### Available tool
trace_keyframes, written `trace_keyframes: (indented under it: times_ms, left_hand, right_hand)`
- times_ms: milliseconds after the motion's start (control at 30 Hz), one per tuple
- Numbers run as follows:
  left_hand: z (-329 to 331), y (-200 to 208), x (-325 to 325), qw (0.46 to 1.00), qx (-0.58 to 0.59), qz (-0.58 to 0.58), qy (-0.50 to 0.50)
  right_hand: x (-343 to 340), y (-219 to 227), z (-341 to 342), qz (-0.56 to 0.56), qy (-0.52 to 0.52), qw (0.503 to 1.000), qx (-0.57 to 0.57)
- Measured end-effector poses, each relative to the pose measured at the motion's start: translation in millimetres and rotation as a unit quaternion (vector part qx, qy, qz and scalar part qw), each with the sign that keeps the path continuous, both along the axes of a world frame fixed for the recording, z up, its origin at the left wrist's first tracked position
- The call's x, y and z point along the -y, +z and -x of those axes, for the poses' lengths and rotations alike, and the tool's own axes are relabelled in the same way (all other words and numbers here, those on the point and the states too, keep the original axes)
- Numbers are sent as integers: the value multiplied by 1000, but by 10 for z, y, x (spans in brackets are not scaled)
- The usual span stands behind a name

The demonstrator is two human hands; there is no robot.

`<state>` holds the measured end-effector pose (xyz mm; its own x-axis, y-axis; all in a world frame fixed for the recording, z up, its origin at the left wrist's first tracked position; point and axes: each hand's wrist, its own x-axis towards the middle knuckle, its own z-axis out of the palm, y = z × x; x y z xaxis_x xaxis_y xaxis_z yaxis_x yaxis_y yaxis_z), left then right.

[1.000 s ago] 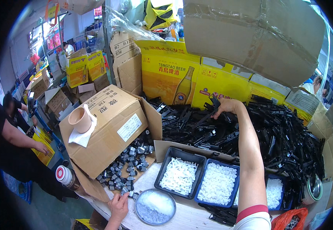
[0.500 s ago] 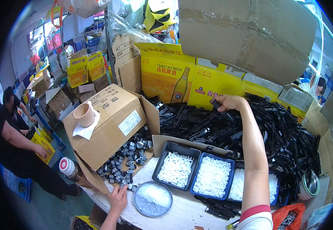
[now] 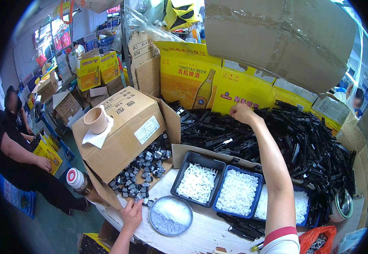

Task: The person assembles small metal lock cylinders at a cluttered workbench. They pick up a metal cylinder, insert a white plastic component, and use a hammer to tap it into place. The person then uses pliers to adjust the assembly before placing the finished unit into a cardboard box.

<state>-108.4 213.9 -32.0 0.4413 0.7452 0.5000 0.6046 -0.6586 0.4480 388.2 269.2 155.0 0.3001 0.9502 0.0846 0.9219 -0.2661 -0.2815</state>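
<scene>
At the table's left side, my left hand (image 3: pixel 131 215) has its fingers bent together at the near edge of a heap of small silver-and-black blocks (image 3: pixel 145 166). Its fingertips close on one small block (image 3: pixel 139 197), beside a round metal dish (image 3: pixel 170 215) of whitish, translucent material. Farther off, my right arm stretches over the trays. My right hand (image 3: pixel 242 113) hovers at the back of a big pile of black plastic parts (image 3: pixel 209 130), fingers curled downward. Whatever its fingertips may hold cannot be made out.
A black tray (image 3: pixel 176 186) and a blue tray (image 3: pixel 218 205) hold small white pieces; a further tray lies partly under my arm. A carton (image 3: pixel 120 127) carries a cup (image 3: pixel 95 120). At left stands a flask (image 3: pixel 76 179); at right, a red bag (image 3: pixel 319 237). Another person works at far left.
My right hand has moved left and lower over the black pile; the dark piece seen in its fingers is out of sight. My left hand stays near the blocks. The whole view has shifted slightly.
</scene>
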Motion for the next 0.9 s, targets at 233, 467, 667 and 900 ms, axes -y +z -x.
trace_keyframes:
  times_ms: [233,467,667,900]
  left_hand:
    - [-2,75,28,1000,-14,20,9]
    - [19,23,19,1000,-14,17,8]
    - [9,36,18,1000,-10,13,6]
    - [-4,58,16,1000,-10,14,9]
  right_hand:
    - [-392,-569,904,88,76,976,184]
    - [-259,-533,379,79,26,934,347]
    - [357,148,-267,-90,-86,929,348]
    - [857,529,-660,-87,-283,853,429]
